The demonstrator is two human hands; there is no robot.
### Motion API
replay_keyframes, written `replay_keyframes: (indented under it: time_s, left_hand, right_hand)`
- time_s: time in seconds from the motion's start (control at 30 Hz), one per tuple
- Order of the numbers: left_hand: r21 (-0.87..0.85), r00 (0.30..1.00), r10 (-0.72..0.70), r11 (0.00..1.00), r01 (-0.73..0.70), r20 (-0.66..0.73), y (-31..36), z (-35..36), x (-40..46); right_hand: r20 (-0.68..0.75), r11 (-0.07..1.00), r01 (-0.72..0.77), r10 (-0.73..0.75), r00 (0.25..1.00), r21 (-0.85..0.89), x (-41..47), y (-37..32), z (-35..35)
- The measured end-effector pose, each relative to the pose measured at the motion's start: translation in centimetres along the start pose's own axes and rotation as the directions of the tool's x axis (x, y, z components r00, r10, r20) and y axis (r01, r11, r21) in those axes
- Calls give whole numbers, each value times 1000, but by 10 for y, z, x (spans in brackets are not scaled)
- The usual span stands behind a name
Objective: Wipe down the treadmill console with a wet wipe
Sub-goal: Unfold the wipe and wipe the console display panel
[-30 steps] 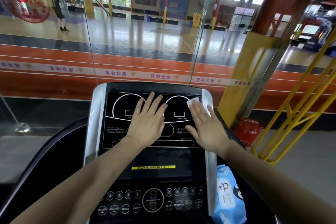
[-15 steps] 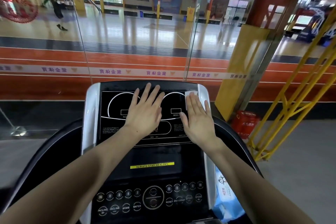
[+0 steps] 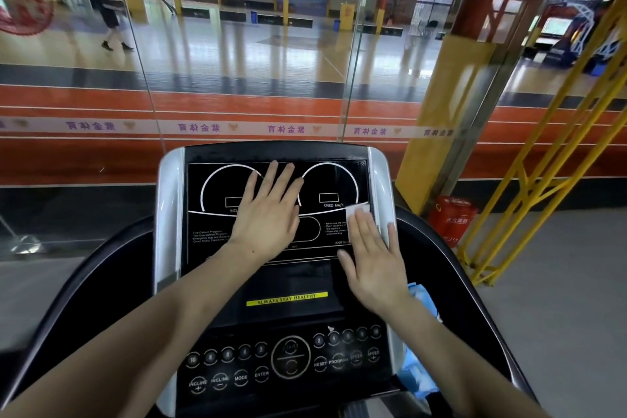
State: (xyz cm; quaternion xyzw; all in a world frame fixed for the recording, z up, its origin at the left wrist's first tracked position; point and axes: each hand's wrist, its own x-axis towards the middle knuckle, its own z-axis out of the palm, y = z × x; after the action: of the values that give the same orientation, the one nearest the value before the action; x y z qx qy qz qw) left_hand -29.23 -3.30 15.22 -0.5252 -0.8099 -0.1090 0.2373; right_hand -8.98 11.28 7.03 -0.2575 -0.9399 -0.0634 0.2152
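The right hand [image 3: 375, 261] is being drawn back toward 6 o'clock along the right edge of the console [image 3: 217, 248]; half a second ago it was lying higher, with fingertips near the top right corner of the panel, and now its fingertips are reaching only to the level of the SPEED label. The wipe [image 3: 358, 209] is being pressed flat under the right fingers [image 3: 364, 231], not pinched or clenched; only a white corner is being shown beyond the fingertips, at 12 o'clock from the hand and just inside the silver side rail [image 3: 380, 200]. The left hand [image 3: 268, 217] is being held where it was before, open and flat on the middle of the panel between the two white arcs, with nothing being grasped. A faint wet sheen is being left along the top edge of the panel.

A blue wipe pack [image 3: 419, 349] is being kept in the space at the right side of the console, at 5 o'clock from the right hand, and is being partly covered by the right forearm; whether it is open, and what is inside it, cannot be told. A red box [image 3: 449, 219] is being seen on the floor at 2 o'clock, by the yellow pillar [image 3: 437, 119].
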Motion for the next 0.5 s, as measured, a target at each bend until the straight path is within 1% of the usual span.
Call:
replay_keyframes:
  time_s: [0.13, 0.2, 0.3, 0.4, 0.5]
  left_hand:
    - [-23, 1000, 9, 1000, -9, 4, 3, 0, -8]
    - [-25, 1000, 12, 1000, -12, 0, 2, 0, -14]
    - [-26, 1000, 8, 1000, -7, 2, -1, 1, -25]
    - [-31, 1000, 4, 1000, -3, 10, -4, 2, -36]
    - [-46, 1000, 8, 999, -9, -13, -8, 5, -48]
  right_hand:
    - [-6, 997, -49, 50, 999, 52, 72, 3, -25]
    - [-6, 993, -71, 72, 997, 90, 79, 0, -26]
    - [14, 987, -64, 62, 998, 148, 47, -10, -16]
    - [-20, 991, -53, 56, 998, 120, -1, -13, 1]
    - [-35, 990, -62, 67, 997, 130, -39, -13, 14]
